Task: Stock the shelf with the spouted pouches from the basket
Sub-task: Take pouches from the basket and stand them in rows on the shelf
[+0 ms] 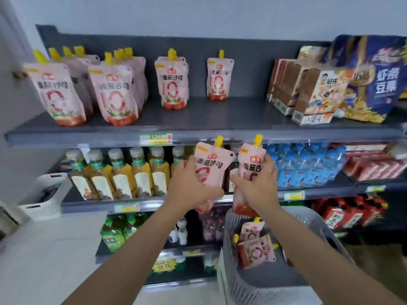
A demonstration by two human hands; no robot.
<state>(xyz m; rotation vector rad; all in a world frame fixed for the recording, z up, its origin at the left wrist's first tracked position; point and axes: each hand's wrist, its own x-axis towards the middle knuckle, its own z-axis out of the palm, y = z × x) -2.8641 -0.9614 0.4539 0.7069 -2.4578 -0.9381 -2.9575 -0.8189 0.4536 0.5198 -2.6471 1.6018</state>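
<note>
At centre, one spouted pouch (211,160) is gripped around its middle by the left hand (191,185). Just beside it, toward 3 o'clock, a second pouch (250,160) is clamped likewise in the right hand (256,184). Both are held below the top shelf (242,116), at 12 o'clock, where bare space is seen. The pouches are judged soft, liquid-heavy and slick, so the waist or the stiff spout is best taken. At 5 o'clock, how many remain is hidden by the wall of the basket (248,285).
</note>
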